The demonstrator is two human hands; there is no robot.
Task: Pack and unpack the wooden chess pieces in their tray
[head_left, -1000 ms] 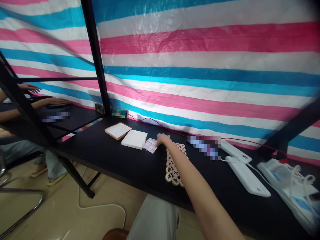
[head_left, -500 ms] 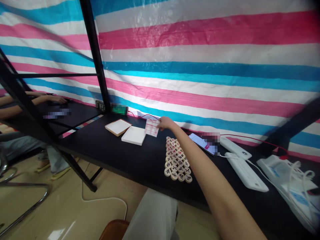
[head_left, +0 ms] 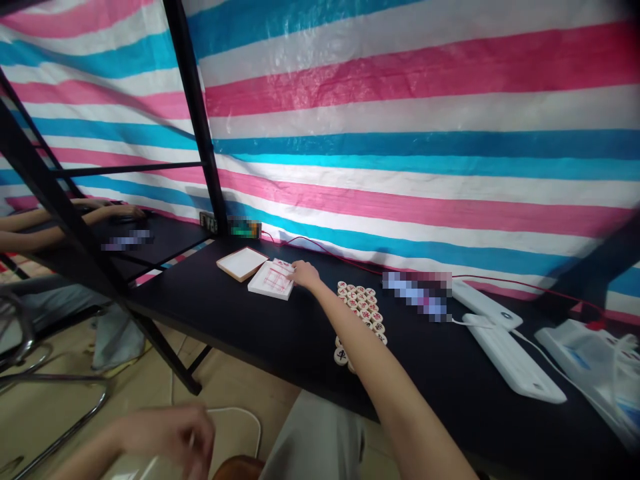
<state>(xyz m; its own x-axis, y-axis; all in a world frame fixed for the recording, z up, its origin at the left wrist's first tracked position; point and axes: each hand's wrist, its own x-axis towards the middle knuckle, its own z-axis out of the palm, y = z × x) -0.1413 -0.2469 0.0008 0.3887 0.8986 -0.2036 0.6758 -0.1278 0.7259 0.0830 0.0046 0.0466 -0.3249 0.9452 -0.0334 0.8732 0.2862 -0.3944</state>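
Note:
My right hand (head_left: 304, 275) pinches the edge of a folded paper chessboard (head_left: 277, 275) with red grid lines. The sheet lies over the white box tray (head_left: 256, 287). Beside that tray on the left is the box lid (head_left: 243, 264), inner side up. Xiangqi pieces (head_left: 367, 310) with red and black characters stand in rows under my right forearm, which hides part of them. Low in the picture, my left hand (head_left: 173, 433) hangs in front of the table, smeared by motion; its fingers seem bent, and I cannot see anything in it.
On the right of the black table (head_left: 240, 333) lie a blurred-out phone (head_left: 415, 293), a white hinged device (head_left: 510, 360) and a power strip (head_left: 590, 367) with cables. A black metal post (head_left: 200, 120) rises at left; beyond it a co-worker's hands (head_left: 115, 212) rest on another table.
My right hand has brought the paper chessboard left and down onto the white box tray. My left hand has come into view at the bottom. The view has shifted slightly.

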